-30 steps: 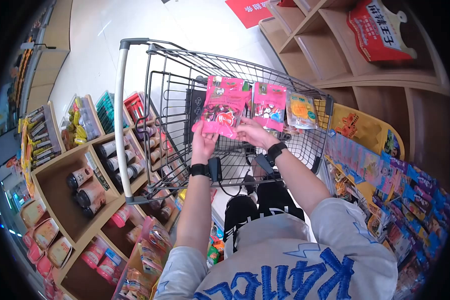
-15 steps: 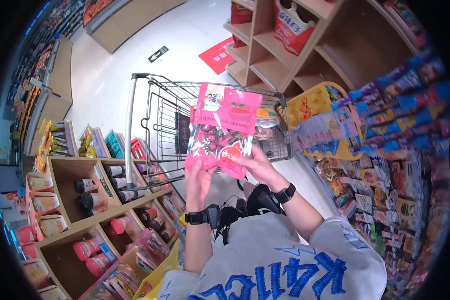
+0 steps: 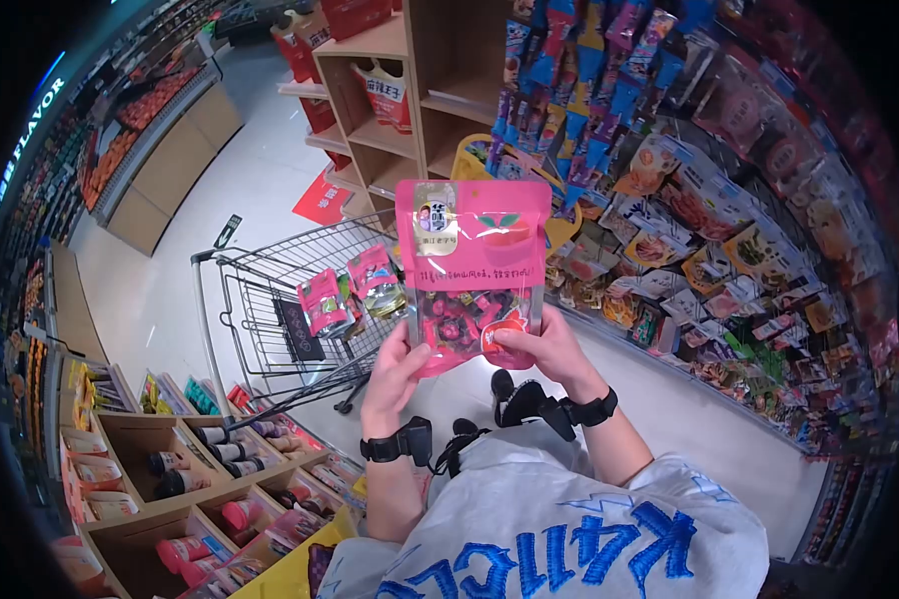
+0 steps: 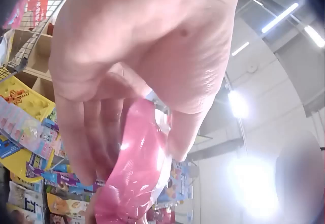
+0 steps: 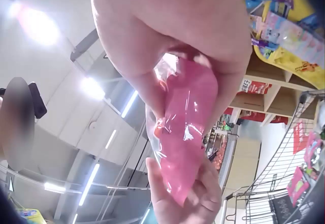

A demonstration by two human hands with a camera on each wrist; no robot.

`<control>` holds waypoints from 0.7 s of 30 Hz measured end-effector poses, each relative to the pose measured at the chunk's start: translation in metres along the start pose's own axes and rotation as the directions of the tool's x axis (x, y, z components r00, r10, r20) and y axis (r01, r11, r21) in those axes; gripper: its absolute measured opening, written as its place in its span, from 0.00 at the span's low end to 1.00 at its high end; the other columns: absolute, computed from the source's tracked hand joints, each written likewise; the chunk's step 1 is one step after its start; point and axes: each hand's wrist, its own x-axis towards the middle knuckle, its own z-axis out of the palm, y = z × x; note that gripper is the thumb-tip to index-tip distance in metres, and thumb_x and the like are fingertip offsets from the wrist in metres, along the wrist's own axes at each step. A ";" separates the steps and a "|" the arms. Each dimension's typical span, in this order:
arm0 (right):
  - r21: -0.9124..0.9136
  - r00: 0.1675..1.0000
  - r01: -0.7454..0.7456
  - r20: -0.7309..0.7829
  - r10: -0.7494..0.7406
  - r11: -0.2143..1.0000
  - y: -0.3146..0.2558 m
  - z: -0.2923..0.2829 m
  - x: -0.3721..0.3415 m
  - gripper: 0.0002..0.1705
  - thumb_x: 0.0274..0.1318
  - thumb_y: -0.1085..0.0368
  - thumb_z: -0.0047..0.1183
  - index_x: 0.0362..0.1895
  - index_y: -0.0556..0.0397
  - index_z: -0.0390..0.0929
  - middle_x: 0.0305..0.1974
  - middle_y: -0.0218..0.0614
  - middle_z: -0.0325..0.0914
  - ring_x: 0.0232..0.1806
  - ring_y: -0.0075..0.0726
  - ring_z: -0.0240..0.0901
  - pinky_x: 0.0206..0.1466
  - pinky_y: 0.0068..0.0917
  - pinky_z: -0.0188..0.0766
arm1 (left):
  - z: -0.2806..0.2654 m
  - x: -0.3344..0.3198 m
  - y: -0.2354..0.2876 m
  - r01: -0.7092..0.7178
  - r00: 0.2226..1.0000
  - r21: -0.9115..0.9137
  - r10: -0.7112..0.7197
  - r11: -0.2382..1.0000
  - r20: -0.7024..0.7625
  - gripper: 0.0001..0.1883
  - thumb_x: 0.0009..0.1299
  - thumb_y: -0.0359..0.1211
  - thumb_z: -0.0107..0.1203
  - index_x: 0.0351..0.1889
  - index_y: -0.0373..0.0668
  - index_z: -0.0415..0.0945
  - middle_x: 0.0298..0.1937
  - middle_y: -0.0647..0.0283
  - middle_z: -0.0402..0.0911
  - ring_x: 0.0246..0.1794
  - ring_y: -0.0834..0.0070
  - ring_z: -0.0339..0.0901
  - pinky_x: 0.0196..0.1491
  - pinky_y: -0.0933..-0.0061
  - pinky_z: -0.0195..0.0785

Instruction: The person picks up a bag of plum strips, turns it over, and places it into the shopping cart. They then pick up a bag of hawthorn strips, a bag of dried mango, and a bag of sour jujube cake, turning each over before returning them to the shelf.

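Note:
A pink candy bag [image 3: 472, 262] stands upright in front of the person, its label up and wrapped candies showing through a clear window below. The left hand [image 3: 396, 374] grips its lower left corner, thumb on the front. At the lower right corner the right hand [image 3: 559, 351] holds it the same way, thumb over the red round print. In the left wrist view the left hand [image 4: 137, 51] has its thumb on one side of the bag [image 4: 137, 163] and fingers on the other. The right wrist view shows the right hand [image 5: 177, 36] pinching the bag's edge.
A wire shopping cart [image 3: 260, 290] stands at the left with pink bags [image 3: 322, 302] in it. Wooden shelving with jars [image 3: 175, 481] is at the lower left. Hanging snack packets [image 3: 689, 250] line the right side. Wooden cubbies [image 3: 385, 135] with red bags stand ahead.
Both hands have lifted the candy bag out of the cart and brought it closer to the body, label facing up. The view has turned right, leaving the cart farther left.

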 end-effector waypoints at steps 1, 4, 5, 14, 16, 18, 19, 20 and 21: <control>-0.029 0.999 -0.032 0.025 0.033 0.999 -0.005 -0.006 -0.011 0.19 0.57 0.69 0.63 0.52 0.56 0.74 0.45 0.34 0.82 0.41 0.23 0.80 0.46 0.23 0.77 | 0.011 0.002 -0.001 0.057 0.998 0.126 -0.056 0.990 -0.012 0.32 0.69 0.29 0.59 0.69 0.34 0.58 0.60 0.55 0.74 0.58 0.70 0.75 0.58 0.63 0.72; -0.029 0.999 0.028 0.023 -0.027 0.999 -0.026 -0.014 -0.038 0.22 0.56 0.68 0.64 0.54 0.56 0.73 0.46 0.33 0.81 0.43 0.22 0.79 0.46 0.23 0.77 | 0.054 0.002 0.000 0.069 0.998 0.223 -0.069 0.972 -0.008 0.24 0.70 0.29 0.60 0.61 0.35 0.67 0.55 0.59 0.79 0.51 0.77 0.78 0.54 0.71 0.73; -0.026 0.998 0.047 0.029 -0.046 0.999 -0.031 -0.017 -0.046 0.23 0.56 0.67 0.64 0.55 0.56 0.73 0.47 0.33 0.81 0.44 0.22 0.79 0.46 0.23 0.77 | 0.068 0.003 -0.001 0.087 0.996 0.265 -0.084 0.960 -0.021 0.22 0.70 0.30 0.60 0.60 0.35 0.67 0.54 0.58 0.79 0.49 0.75 0.79 0.52 0.71 0.75; -0.050 0.977 0.152 -0.142 -0.158 0.987 -0.087 -0.094 -0.131 0.16 0.56 0.66 0.65 0.46 0.56 0.76 0.37 0.32 0.82 0.36 0.22 0.80 0.41 0.21 0.78 | 0.196 0.027 -0.061 0.031 0.997 0.396 -0.057 0.918 0.053 0.15 0.71 0.31 0.60 0.52 0.36 0.73 0.43 0.63 0.83 0.39 0.83 0.80 0.43 0.79 0.73; -0.045 0.971 0.164 -0.170 -0.170 0.985 -0.097 -0.124 -0.150 0.15 0.56 0.66 0.65 0.45 0.56 0.76 0.37 0.32 0.82 0.35 0.22 0.80 0.40 0.21 0.78 | 0.226 0.035 -0.080 0.020 0.995 0.440 -0.061 0.898 0.079 0.13 0.72 0.31 0.59 0.50 0.35 0.75 0.42 0.63 0.84 0.37 0.84 0.79 0.42 0.80 0.73; -0.089 0.960 0.184 -0.197 -0.198 0.979 -0.104 -0.154 -0.171 0.17 0.57 0.65 0.64 0.48 0.55 0.74 0.38 0.30 0.81 0.35 0.20 0.77 0.36 0.18 0.76 | 0.257 0.042 -0.103 -0.012 0.989 0.449 -0.056 0.893 0.138 0.12 0.72 0.31 0.59 0.50 0.35 0.76 0.42 0.65 0.84 0.37 0.85 0.79 0.41 0.80 0.72; -0.054 0.957 0.187 -0.214 -0.194 0.981 -0.108 -0.168 -0.183 0.16 0.58 0.65 0.64 0.47 0.56 0.75 0.37 0.30 0.81 0.35 0.21 0.77 0.37 0.19 0.75 | 0.280 0.044 -0.110 0.000 0.985 0.412 -0.072 0.911 0.157 0.13 0.72 0.32 0.59 0.51 0.35 0.76 0.42 0.66 0.84 0.37 0.85 0.78 0.42 0.80 0.72; -0.051 0.948 0.229 -0.217 -0.234 0.972 -0.111 -0.182 -0.193 0.15 0.58 0.65 0.63 0.47 0.56 0.76 0.37 0.30 0.81 0.35 0.21 0.77 0.38 0.19 0.75 | 0.292 0.049 -0.122 -0.009 0.980 0.425 -0.075 0.905 0.182 0.13 0.72 0.31 0.60 0.51 0.36 0.76 0.43 0.66 0.83 0.38 0.85 0.78 0.43 0.79 0.72; -0.046 0.938 0.263 -0.221 -0.267 0.964 -0.115 -0.195 -0.204 0.15 0.58 0.65 0.63 0.46 0.56 0.76 0.37 0.30 0.81 0.35 0.21 0.77 0.39 0.20 0.75 | 0.306 0.052 -0.132 -0.014 0.976 0.436 -0.082 0.900 0.201 0.13 0.72 0.31 0.60 0.51 0.36 0.76 0.43 0.65 0.83 0.39 0.84 0.78 0.44 0.78 0.72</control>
